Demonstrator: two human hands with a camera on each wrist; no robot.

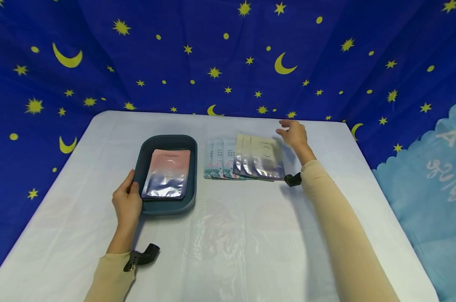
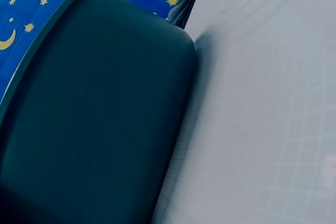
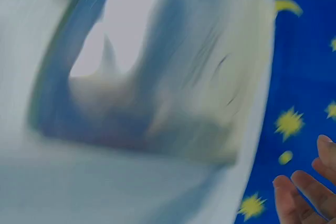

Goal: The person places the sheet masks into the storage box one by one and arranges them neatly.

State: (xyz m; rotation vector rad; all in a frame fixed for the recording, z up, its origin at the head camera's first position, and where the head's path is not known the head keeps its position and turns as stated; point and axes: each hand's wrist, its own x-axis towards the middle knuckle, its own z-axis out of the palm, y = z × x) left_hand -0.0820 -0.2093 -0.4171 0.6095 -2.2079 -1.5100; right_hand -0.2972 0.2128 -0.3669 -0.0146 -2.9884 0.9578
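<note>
The head view is bright and mostly sharp, with glare on the pink foil sachet and soft shadows on the white counter. The left wrist view is dimmer, its tray dark; the right wrist view blurs a yellow foil sachet bearing blown-out white glare.

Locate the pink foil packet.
In the head view, the pink foil packet lies left of centre, inside the dark teal tray that the left hand grips.

Dark teal tray, pink-and-silver packet, yellow-starred blue backdrop
</note>
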